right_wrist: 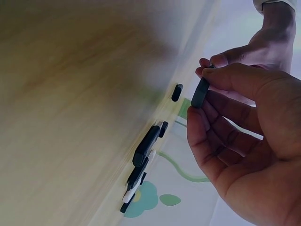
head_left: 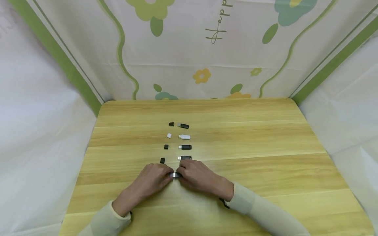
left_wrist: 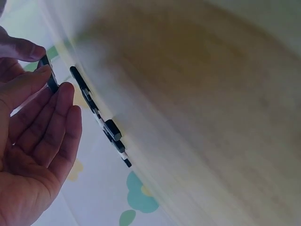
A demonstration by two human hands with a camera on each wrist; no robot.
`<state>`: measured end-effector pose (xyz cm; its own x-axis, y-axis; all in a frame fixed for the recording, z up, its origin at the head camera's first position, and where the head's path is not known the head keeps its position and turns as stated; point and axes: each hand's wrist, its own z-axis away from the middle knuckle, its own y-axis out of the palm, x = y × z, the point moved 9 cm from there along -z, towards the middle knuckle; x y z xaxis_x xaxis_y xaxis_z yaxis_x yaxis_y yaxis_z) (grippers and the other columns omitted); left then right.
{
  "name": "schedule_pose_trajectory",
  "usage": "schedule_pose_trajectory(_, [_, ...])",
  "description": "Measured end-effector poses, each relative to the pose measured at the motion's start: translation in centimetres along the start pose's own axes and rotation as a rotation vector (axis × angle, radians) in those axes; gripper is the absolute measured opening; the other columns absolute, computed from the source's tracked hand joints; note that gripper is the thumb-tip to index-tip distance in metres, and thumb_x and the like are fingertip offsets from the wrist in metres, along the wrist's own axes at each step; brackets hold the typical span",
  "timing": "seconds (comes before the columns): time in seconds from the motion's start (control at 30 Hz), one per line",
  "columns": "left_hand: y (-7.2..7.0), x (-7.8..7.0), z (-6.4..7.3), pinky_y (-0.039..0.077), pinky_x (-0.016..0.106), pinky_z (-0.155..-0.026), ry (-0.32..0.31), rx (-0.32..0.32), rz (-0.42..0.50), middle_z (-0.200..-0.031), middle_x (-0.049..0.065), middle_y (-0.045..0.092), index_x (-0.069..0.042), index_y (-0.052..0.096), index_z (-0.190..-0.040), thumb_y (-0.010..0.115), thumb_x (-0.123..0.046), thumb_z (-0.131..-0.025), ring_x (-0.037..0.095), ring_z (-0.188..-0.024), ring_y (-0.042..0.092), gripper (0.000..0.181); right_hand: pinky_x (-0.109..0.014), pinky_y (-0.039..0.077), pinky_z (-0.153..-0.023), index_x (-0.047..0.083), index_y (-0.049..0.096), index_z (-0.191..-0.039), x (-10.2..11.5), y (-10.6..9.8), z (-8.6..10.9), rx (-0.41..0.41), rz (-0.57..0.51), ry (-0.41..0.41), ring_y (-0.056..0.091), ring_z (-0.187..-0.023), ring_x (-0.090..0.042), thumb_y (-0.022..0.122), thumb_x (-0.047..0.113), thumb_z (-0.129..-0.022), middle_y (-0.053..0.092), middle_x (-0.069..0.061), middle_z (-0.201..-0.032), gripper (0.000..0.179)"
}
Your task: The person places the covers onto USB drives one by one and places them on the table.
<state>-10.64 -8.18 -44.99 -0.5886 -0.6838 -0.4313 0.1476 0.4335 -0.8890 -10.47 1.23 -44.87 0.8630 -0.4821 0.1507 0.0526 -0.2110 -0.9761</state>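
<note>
Pale sleeves [head_left: 251,201] stretch over the wooden table [head_left: 265,137], and between the two hands is a small, slim stick [head_left: 175,175] — dark at its ends, with a glint of bare metal in the middle. It's held just off the wood, nearer the person than a column of four others: a rounded black stick [head_left: 184,126], a white stick [head_left: 185,137] and two squarer black sticks [head_left: 186,147], metal plugs bared. Matching caps [head_left: 169,135] lie just left of them. Sideways on the flowered cloth [head_left: 183,49] I can read "Happ", the rest cut off. Left hand [head_left: 155,177] and right hand [head_left: 196,175] nearly meet, each pinching one end of the stick — thumbs and fingertips a narrow gap apart, only its thickness. The left hand's lower fingers are loosely extended; the right's curve in.
</note>
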Motion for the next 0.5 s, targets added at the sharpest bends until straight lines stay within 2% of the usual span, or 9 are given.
schedule_pose_trajectory(0.5, [0.12,-0.23,-0.04,0.044,0.02,-0.058,0.023,-0.001,0.007,-0.075,-0.005,0.07,-0.008,0.079,-0.09,0.085,-0.008,-0.088,-0.001,-0.062,0.048,0.006,-0.022,0.05,-0.069,0.011,0.077,-0.098,0.28,-0.15,0.04,-0.004,0.009,-0.002,0.057,-0.08,-0.011,0.079,0.02,-0.096,0.067,0.001,-0.09,0.01])
